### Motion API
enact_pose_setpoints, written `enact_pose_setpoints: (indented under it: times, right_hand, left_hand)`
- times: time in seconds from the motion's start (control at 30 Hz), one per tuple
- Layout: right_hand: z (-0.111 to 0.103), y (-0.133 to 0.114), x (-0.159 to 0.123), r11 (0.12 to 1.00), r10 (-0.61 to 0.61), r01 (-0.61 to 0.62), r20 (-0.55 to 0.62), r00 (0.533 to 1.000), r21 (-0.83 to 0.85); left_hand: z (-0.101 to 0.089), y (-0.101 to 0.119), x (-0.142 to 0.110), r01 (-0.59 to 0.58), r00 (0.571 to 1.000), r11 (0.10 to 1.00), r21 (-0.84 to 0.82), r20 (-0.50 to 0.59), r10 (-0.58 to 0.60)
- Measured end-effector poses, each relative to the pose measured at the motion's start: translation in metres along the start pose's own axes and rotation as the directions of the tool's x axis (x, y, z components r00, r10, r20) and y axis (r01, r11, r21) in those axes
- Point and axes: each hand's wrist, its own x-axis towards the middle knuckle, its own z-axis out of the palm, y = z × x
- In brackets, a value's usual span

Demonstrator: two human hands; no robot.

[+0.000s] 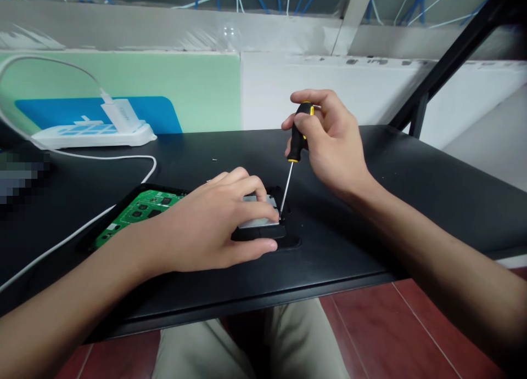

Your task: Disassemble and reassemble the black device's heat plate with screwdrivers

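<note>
A black device case lies opened on the black table (370, 225), showing a green circuit board (140, 210) and a silver metal plate (258, 220). My left hand (214, 225) rests on the case, fingers curled over the silver plate and thumb pressed along the case's black edge (284, 241). My right hand (329, 140) is closed round the black and yellow handle of a screwdriver (297, 137). The screwdriver's thin shaft slants down, and its tip touches the right corner of the silver plate.
A white power strip (93, 135) with a white charger (121, 116) plugged in stands at the back left; its white cable (82, 228) runs across the table's left side. A green and white wall rises behind. A black diagonal frame bar (448, 61) stands at the right.
</note>
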Motion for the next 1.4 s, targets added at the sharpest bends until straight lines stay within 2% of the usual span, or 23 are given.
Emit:
enact_pose_setpoints:
  times: [0.1, 0.37, 0.87, 1.13, 1.23, 1.4]
  right_hand:
    - [0.002, -0.004, -0.003, 1.0, -0.012, 0.012, -0.008, 1.0, 0.007]
    - [0.003, -0.011, -0.009, 0.99, -0.138, 0.138, 0.004, 0.99, 0.009]
    - [0.003, -0.011, -0.008, 0.993, -0.116, 0.115, -0.016, 0.993, -0.041]
    - [0.002, -0.008, -0.007, 0.988, -0.144, 0.144, 0.004, 0.99, -0.063]
    - [0.002, -0.004, -0.005, 0.977, -0.188, 0.189, 0.022, 0.982, -0.098]
    - [0.003, -0.001, -0.003, 0.969, -0.231, 0.229, -0.009, 0.973, -0.09]
  left_hand:
    - [0.001, 0.001, 0.0, 0.02, 1.0, 1.0, -0.01, 0.008, -0.02]
    - [0.002, 0.001, -0.001, 0.028, 0.999, 0.999, -0.019, 0.015, -0.028]
    - [-0.001, -0.001, -0.001, 0.021, 1.0, 0.999, -0.032, 0.015, -0.021]
    - [-0.001, -0.004, -0.004, -0.008, 1.0, 0.999, -0.033, -0.005, 0.008]
    - [-0.001, -0.004, -0.003, -0.015, 1.0, 1.0, -0.011, 0.002, 0.015]
    - [0.0, -0.005, -0.004, -0.021, 1.0, 1.0, 0.004, 0.004, 0.021]
